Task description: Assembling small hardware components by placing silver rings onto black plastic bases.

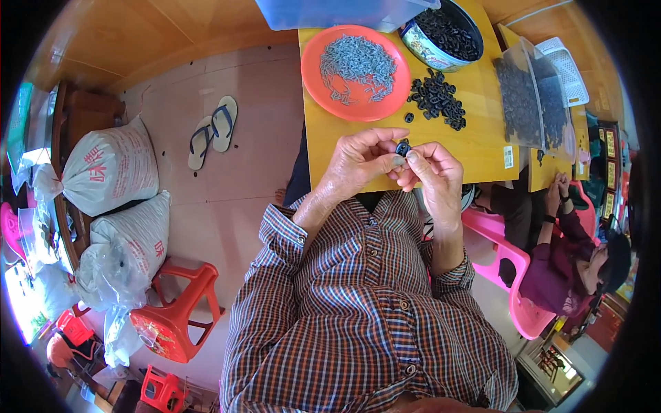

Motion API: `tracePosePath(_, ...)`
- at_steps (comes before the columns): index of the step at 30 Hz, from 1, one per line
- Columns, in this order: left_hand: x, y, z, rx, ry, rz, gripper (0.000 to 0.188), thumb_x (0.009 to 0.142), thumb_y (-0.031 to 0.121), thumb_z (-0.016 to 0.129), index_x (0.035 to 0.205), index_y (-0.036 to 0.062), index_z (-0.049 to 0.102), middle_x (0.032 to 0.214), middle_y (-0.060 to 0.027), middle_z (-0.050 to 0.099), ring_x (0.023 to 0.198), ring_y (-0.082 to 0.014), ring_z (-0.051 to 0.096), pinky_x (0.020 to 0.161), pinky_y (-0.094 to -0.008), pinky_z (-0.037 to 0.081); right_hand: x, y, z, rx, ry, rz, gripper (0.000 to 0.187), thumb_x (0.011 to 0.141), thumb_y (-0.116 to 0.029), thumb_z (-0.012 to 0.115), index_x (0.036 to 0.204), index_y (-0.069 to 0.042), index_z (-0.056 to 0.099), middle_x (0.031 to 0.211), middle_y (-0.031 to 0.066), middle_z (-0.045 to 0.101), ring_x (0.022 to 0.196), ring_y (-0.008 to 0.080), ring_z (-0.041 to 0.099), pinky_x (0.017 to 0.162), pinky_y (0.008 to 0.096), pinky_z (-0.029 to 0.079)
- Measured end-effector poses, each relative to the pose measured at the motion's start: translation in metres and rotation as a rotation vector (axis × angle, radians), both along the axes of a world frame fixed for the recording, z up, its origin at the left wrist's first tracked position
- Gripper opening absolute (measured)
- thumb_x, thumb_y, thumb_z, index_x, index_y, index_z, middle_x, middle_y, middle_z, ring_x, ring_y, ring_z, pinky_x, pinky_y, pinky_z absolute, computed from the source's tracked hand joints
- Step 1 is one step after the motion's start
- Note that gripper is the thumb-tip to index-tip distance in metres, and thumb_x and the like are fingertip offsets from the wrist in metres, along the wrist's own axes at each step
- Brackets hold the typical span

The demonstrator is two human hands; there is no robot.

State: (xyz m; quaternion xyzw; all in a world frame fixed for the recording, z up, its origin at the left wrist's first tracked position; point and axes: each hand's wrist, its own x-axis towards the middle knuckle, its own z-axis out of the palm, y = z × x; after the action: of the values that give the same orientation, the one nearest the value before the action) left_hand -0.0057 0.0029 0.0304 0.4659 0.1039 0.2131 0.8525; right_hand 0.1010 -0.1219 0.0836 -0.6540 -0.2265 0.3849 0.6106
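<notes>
Over the near edge of the yellow table, a small black part [403, 146], rounded and with a shiny spot, is pinched between my fingers. My left hand [358, 164] grips it with thumb and index finger from the left. From the right, my right hand [436, 173] closes its thumb and fingertips at the part's lower side. Just beyond lies a pile of similar black parts [441, 100], with one loose black part [409, 118] nearer my hands. A red plate [312, 76] to the left bears many thin grey metal pieces [358, 63], seemingly screws.
A round tin [434, 54] of black parts and a blue bin [330, 14] stand at the far side. Clear containers [520, 93] are at right. A co-worker [561, 272] sits on a pink chair [527, 303]. Sacks [110, 165], a red stool [180, 310] and sandals [224, 124] are left.
</notes>
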Motion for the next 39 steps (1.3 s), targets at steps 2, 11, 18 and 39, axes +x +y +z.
tracePosePath(2, -0.003, 0.000, 0.001, 0.013, 0.006, 0.002, 0.029, 0.085, -0.003, 0.063, 0.114, -0.0017, 0.061, 0.090, -0.0064, 0.066, 0.075, -0.0112, 0.064, 0.069, -0.0253, 0.056, -0.004, 0.000, 0.000, 0.007, -0.031, -0.008, 0.014, 0.092, -0.011, 0.059, 0.096, 0.002, 0.058, 0.074, 0.0069, 0.063, 0.059, 0.0100, 0.059, 0.052, 0.0210, 0.048)
tracePosePath(11, -0.016, 0.001, -0.001, -0.008, -0.056, 0.034, 0.024, 0.086, -0.002, 0.062, 0.110, -0.0032, 0.063, 0.091, -0.0075, 0.067, 0.073, -0.0114, 0.063, 0.068, -0.0255, 0.055, -0.016, 0.003, 0.005, 0.071, -0.155, 0.008, 0.018, 0.087, -0.001, 0.062, 0.104, 0.002, 0.061, 0.082, 0.0047, 0.061, 0.066, 0.0091, 0.058, 0.055, 0.0211, 0.048)
tracePosePath(18, -0.020, -0.001, 0.006, -0.010, -0.076, 0.029, 0.025, 0.086, -0.002, 0.063, 0.111, -0.0029, 0.064, 0.092, -0.0078, 0.067, 0.073, -0.0115, 0.064, 0.070, -0.0257, 0.055, -0.014, 0.003, 0.007, 0.215, -0.157, 0.048, 0.014, 0.083, 0.004, 0.064, 0.097, 0.003, 0.061, 0.089, 0.0060, 0.060, 0.077, 0.0108, 0.060, 0.067, 0.0224, 0.049)
tracePosePath(39, -0.022, -0.005, 0.010, -0.056, -0.099, 0.023, 0.023, 0.086, 0.001, 0.063, 0.109, -0.0036, 0.063, 0.089, -0.0086, 0.067, 0.070, -0.0127, 0.064, 0.065, -0.0272, 0.057, -0.014, 0.002, 0.007, 0.217, -0.174, 0.079, 0.009, 0.083, 0.006, 0.064, 0.091, 0.004, 0.060, 0.089, 0.0062, 0.059, 0.078, 0.0107, 0.060, 0.072, 0.0230, 0.051)
